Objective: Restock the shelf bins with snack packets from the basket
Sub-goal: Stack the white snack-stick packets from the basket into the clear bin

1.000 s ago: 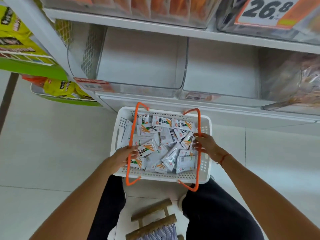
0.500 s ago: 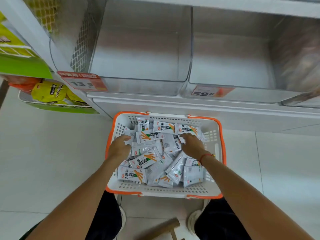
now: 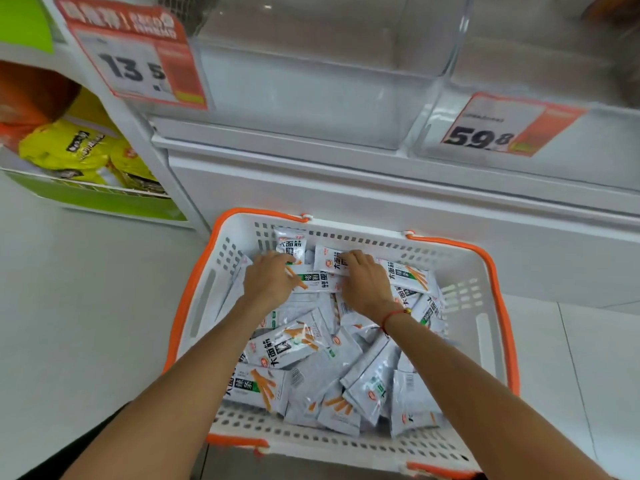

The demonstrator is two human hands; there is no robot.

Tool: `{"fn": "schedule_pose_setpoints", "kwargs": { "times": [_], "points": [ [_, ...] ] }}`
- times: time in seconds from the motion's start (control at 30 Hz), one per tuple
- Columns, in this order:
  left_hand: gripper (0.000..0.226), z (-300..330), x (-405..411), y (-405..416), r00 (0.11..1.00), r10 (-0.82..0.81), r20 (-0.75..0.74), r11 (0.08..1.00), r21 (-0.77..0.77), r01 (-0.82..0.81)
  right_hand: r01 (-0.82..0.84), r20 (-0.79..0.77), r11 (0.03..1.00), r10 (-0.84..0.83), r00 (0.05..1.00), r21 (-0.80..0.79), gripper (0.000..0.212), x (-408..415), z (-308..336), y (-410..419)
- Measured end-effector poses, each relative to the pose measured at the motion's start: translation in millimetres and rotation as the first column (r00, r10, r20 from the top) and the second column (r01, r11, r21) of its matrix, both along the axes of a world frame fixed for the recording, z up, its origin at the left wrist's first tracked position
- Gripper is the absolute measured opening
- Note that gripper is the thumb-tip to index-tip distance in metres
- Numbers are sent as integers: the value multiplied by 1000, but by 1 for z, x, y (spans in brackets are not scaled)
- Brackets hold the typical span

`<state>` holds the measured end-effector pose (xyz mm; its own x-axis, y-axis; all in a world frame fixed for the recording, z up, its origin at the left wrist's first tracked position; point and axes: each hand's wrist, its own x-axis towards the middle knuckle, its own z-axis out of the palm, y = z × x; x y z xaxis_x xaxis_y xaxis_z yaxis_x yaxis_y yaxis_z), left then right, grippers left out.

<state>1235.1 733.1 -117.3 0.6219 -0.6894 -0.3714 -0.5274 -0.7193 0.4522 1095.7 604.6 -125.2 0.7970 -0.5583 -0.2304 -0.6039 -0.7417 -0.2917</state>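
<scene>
**Both hands now working the far end of the basket**

Since the earlier frames both hands have been moving forward over the packets toward the basket's far wall, and the view has been closing in on the basket and the lower bins.

The white perforated plastic basket with orange rim and handles [image 3: 460,292] is sitting on the pale tiled floor [image 3: 86,306], just in front of the white shelf base [image 3: 346,192]. It is holding a loose heap of small silver-white snack packets with orange and green print [image 3: 287,344], piled across its whole bottom.

The left hand [image 3: 268,280] is lying palm down on the packets at the far left of the heap, its fingers curling over one packet near the far wall; whether they are actually gripping it cannot be told. The right hand [image 3: 363,282], with a red cord bracelet [image 3: 394,315] at the wrist, is lying just beside it, fingers bending down onto a packet against the far wall, the grip likewise unclear. Both forearms are reaching in from the near edge, converging toward the far side.

Above the basket two clear plastic shelf bins [image 3: 311,81] are standing side by side, each carrying a red and white price tag [image 3: 138,53], the second [image 3: 502,126] on the right bin. To the left, yellow snack bags [image 3: 79,150] are lying in a green-fronted tray [image 3: 104,202].
</scene>
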Motion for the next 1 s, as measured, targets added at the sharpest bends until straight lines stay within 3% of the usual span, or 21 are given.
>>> {"fn": "schedule_pose_setpoints", "kwargs": {
  "times": [0.07,0.17,0.3,0.43,0.53,0.6,0.7,0.8,0.9,1.0],
  "points": [
    [45,-4,2,2,990,-103,95,994,37,100,-11,53,1000,12,999,-28,46,-3,-7,-2],
    [50,-3,4,1,977,-187,105,979,98,177,7,45,1000,-7,999,13,41,-2,-8,-4],
    [62,4,6,-5,964,-258,64,948,207,240,29,-56,992,-22,998,126,33,8,1,-11],
    [66,7,-3,-1,957,-284,-62,891,352,288,-36,-242,993,62,968,112,51,9,12,-8],
    [55,9,-3,5,971,-238,-23,937,259,236,-30,-242,999,35,970,28,51,9,16,-8],
    [53,10,-1,8,986,-137,-95,981,127,148,33,-208,998,-21,978,54,42,12,19,-15],
    [39,15,-1,9,938,30,-344,999,25,-23,103,-106,962,-79,991,254,27,14,24,-21],
    [31,28,0,8,882,70,-466,997,8,-74,93,63,882,-137,989,463,20,13,38,-26],
    [43,41,-3,7,803,88,-590,992,-21,-124,63,137,724,-214,967,687,26,8,56,-30],
    [31,49,-8,7,661,146,-736,953,-76,-295,92,100,574,-294,951,814,24,4,67,-27]
  ]
}}
